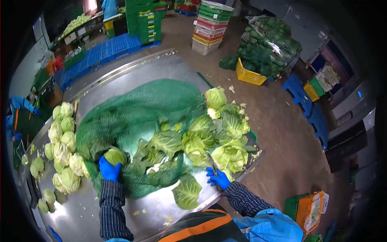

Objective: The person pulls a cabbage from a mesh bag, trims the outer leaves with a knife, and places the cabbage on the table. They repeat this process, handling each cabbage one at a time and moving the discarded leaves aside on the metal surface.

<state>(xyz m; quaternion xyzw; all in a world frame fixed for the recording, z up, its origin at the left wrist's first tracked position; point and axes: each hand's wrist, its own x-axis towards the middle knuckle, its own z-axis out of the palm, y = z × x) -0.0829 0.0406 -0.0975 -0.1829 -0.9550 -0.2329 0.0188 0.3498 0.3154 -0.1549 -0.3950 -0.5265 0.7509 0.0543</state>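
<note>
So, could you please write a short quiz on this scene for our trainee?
1. Short answer: what does the right hand hold?
2. True or false: the green net lies on the metal table.
3. Multiple choice: what is the left hand touching?
a) a plastic crate
b) a cabbage
c) a blue pallet

Key:
1. A knife.
2. True.
3. b
</note>
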